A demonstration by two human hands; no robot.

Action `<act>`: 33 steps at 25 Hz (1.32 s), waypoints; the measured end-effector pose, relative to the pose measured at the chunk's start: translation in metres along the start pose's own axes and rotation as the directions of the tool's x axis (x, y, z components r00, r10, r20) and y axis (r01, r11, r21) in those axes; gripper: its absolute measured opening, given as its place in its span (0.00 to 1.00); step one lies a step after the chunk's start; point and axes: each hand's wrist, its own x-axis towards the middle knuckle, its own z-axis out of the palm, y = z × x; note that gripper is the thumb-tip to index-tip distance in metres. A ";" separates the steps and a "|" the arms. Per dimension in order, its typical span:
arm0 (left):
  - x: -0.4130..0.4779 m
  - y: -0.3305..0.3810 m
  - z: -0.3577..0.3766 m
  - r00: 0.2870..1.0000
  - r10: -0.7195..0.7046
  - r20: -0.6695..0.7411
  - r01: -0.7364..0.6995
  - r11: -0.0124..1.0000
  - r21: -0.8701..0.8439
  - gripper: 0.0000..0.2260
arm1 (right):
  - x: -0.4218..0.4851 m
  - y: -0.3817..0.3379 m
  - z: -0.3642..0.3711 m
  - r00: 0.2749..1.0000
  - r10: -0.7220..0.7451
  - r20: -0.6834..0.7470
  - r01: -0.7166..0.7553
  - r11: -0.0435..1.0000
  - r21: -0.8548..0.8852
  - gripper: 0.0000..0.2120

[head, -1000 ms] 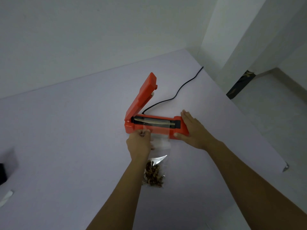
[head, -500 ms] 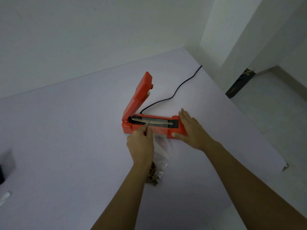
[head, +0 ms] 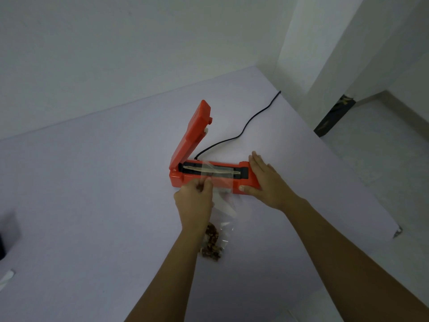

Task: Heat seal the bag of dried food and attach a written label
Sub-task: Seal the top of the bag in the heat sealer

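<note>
An orange heat sealer [head: 177, 180] sits mid-table with its lid [head: 192, 133] raised at the left end. A clear plastic bag [head: 226, 209] lies in front of it, its open top spread across the black sealing strip [head: 220, 171]. Brown dried food [head: 211, 244] fills the bag's near end. My left hand [head: 193, 201] pinches the bag's left edge just in front of the sealer. My right hand [head: 267, 180] rests flat on the sealer's right end, thumb against its front face.
The pale table [head: 92, 205] ends at a wall behind and drops off on the right. A black cord [head: 243, 131] runs from the sealer toward the back right. A dark object [head: 2, 247] and a white scrap [head: 7, 276] sit at the left edge.
My left hand has pushed the bag forward, so its open top now lies over the sealing strip. The right hand stayed on the sealer's right end.
</note>
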 end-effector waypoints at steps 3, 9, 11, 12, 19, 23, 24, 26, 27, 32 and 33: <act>-0.006 0.004 -0.001 0.996 0.087 -0.009 -0.087 0.996 0.016 0.11 | 0.000 0.000 0.000 1.000 -0.003 -0.006 0.003 1.000 -0.016 0.42; -0.013 0.004 0.006 0.973 0.227 -0.040 -0.227 0.974 -0.003 0.09 | 0.000 0.001 0.001 1.000 -0.004 -0.005 0.004 1.000 -0.027 0.42; -0.015 0.005 0.009 0.945 0.323 -0.050 -0.324 0.946 0.002 0.08 | 0.000 0.003 0.002 1.000 -0.007 -0.007 0.006 1.000 -0.028 0.42; -0.017 0.007 0.010 0.928 0.370 -0.050 -0.370 0.929 0.008 0.08 | 0.001 0.003 0.003 1.000 -0.009 -0.012 0.008 1.000 -0.027 0.42; -0.015 0.009 -0.004 0.991 0.134 0.008 -0.130 0.974 -0.183 0.05 | 0.002 0.005 0.003 1.000 -0.016 -0.010 0.015 1.000 -0.019 0.42; -0.020 0.003 -0.030 0.990 -0.037 0.135 0.091 0.901 -0.424 0.08 | 0.001 0.008 0.004 0.999 0.031 -0.032 -0.033 0.996 -0.080 0.45; -0.022 0.001 -0.038 0.989 -0.044 0.142 0.102 0.895 -0.434 0.08 | -0.002 0.004 0.004 0.996 0.063 -0.062 -0.064 0.998 -0.026 0.46; -0.030 -0.005 -0.057 0.990 -0.045 0.135 0.102 0.888 -0.449 0.06 | -0.017 -0.012 0.008 0.970 0.136 -0.202 -0.097 0.976 0.195 0.41; -0.033 -0.009 -0.067 0.991 -0.037 0.127 0.092 0.882 -0.463 0.05 | -0.028 -0.025 0.013 0.934 0.171 -0.314 -0.067 0.946 0.318 0.35; -0.050 -0.033 -0.119 0.998 -0.023 0.067 0.051 0.887 -0.459 0.06 | -0.069 -0.134 0.040 0.909 0.332 -0.254 -0.036 0.668 0.743 0.07; -0.053 -0.040 -0.133 0.998 -0.024 0.053 0.046 0.892 -0.450 0.06 | -0.073 -0.157 0.045 0.945 0.282 -0.165 -0.033 0.586 0.810 0.09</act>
